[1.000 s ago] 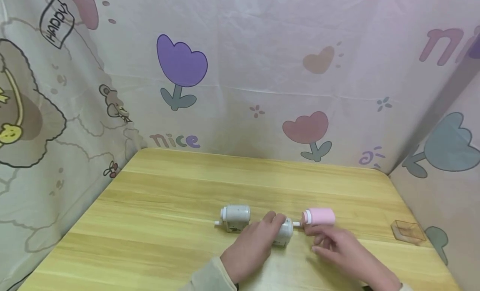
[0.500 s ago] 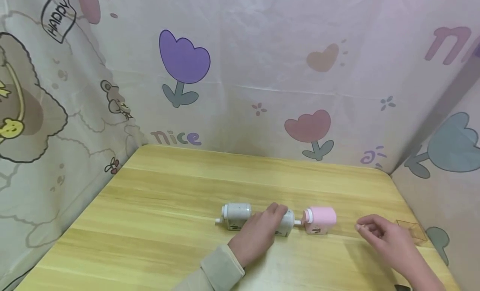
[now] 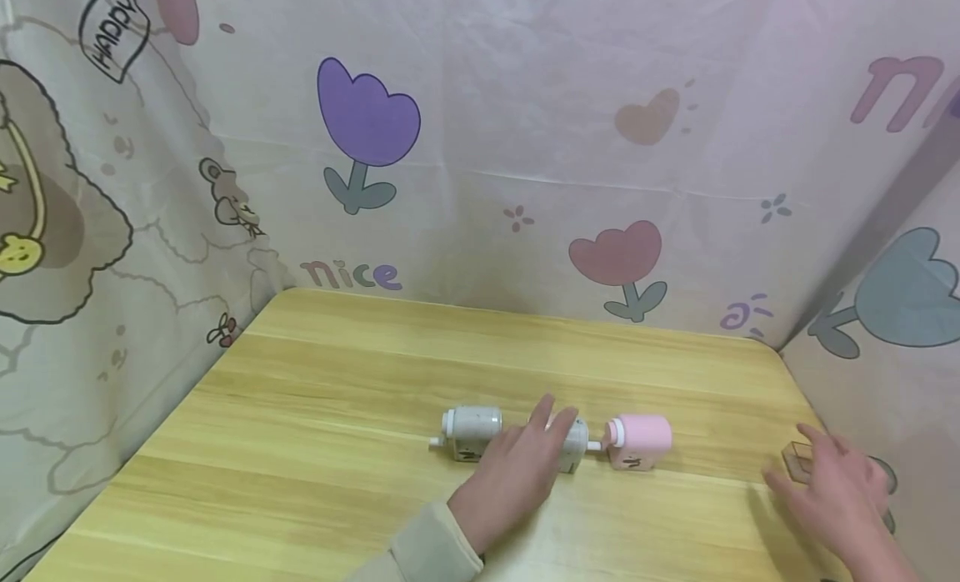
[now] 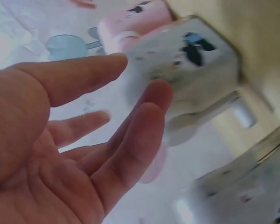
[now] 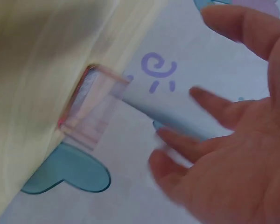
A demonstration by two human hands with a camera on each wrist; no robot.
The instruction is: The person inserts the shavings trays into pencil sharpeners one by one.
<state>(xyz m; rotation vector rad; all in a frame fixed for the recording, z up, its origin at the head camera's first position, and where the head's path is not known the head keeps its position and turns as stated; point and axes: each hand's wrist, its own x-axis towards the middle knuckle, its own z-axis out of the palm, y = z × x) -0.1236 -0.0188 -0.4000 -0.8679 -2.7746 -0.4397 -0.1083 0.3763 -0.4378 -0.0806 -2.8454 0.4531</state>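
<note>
Three small crank pencil sharpeners stand in a row on the wooden table [image 3: 337, 382]. My left hand [image 3: 510, 478] is over the middle grey sharpener [image 3: 577, 442], partly hiding it. In the left wrist view its fingers [image 4: 130, 144] are loosely bent and spread beside that sharpener's printed body and crank. Left of it stands another grey sharpener [image 3: 477, 423], and right of it a pink sharpener [image 3: 642, 433]. My right hand [image 3: 836, 490], fingers spread and holding nothing, is at the small clear box [image 5: 93, 109] near the table's right edge, overlapping it in the head view.
A printed cloth [image 3: 480, 148] with flowers and lettering hangs behind the table and along both sides. The table's right edge runs close by the clear box.
My right hand has moved right, from beside the pink sharpener to the clear box, and its fingers have spread. The left hand stays over the middle sharpener, its fingers lifting and parting slightly.
</note>
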